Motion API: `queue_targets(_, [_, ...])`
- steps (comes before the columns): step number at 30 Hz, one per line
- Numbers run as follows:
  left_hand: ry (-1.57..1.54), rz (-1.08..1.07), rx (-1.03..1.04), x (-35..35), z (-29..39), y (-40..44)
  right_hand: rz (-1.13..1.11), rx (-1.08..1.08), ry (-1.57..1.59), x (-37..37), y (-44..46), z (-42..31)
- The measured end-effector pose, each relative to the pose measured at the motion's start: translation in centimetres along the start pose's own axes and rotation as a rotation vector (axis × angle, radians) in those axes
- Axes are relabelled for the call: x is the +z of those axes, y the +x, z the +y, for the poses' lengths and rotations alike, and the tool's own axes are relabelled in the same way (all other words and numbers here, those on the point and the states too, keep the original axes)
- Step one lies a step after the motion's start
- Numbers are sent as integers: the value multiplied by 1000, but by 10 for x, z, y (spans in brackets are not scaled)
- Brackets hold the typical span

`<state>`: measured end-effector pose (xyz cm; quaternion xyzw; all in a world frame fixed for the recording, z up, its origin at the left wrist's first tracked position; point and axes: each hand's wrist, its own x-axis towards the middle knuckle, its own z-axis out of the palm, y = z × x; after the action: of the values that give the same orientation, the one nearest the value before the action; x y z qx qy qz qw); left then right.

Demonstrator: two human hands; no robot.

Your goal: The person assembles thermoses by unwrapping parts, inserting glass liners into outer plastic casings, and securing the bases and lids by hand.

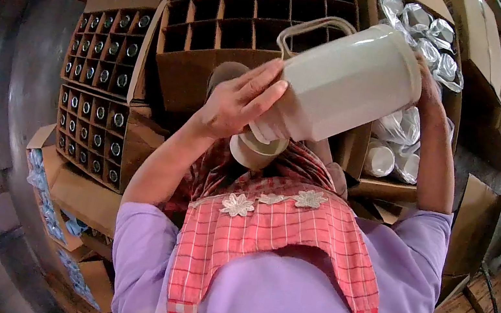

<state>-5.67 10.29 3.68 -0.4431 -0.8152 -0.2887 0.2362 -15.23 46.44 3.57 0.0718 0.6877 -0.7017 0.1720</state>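
Between the two hands in the head view, a pale pitcher is lying tilted, its broad base pointing up to the right and its narrower end down to the left. The left hand [243,98] is clamping on the narrower end of the pitcher [347,83], and its fingers are spreading along the side. The right hand [429,83] is pressing near the base, mostly hidden, so how far its fingers are closing I cannot tell. Above the left fingers, the looped handle [293,30] is sticking out. Just below the left hand, a pale cup-like vessel [256,152] is showing; contact with the pitcher is unclear. Beyond the grip, a large divided carton [198,63] is holding glass pieces in a few cells. Left of the grip, an upper carton [114,2] and a lower carton [128,144] are holding rows of glass pieces. Behind the right hand, an open box [383,189] is holding white pieces in clear plastic [396,127].
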Motion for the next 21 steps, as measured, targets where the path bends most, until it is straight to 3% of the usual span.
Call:
queue_targets(3, [-356,-402,-484,-31,16,-10,-139,-136,-463,29,-7,-26])
queue_targets(4, [-376,-422,-470,-43,7,-22,-183,-178,-614,42,-10,-34])
queue_targets(5, [-362,-323,-480,-59,1,-20,-190,-389,-816,60,-14,-42])
queue_targets(6, [-494,-135,-649,-65,-2,-10,-262,-595,-824,79,-11,-46])
queue_targets(7, [-618,60,-818,-68,-7,-3,-315,-638,-1006,102,-10,-54])
queue_targets(9, [-561,-32,-887,-51,-18,11,-374,-873,-973,141,3,-54])
queue_targets(10, [-987,23,-1263,-39,-24,12,-408,-908,-1002,155,7,-64])
queue_targets(11, [-1230,-3,-1073,-24,-49,-22,-444,-855,-1050,166,9,-74])
queue_targets(13, [-1009,66,-1071,-21,-40,-33,-516,-476,-782,170,17,-82])
queue_targets(15, [-920,306,-1243,-24,-24,-46,-124,-669,-439,158,17,-55])
queue_targets(16, [-863,446,-1328,-25,-17,-54,69,-860,-490,142,14,-43])
queue_targets(17, [-756,526,-1320,-23,-22,-76,-14,-671,-506,129,0,-28])
queue_targets(19, [-869,928,-1406,-18,-11,-102,-141,-373,-506,122,-47,19])
queue_targets(20, [-815,983,-1390,-14,-5,-121,-228,-287,-663,127,-75,39])
queue_targets(21, [-764,1033,-1376,-9,-1,-139,-361,-205,-609,133,-98,63])
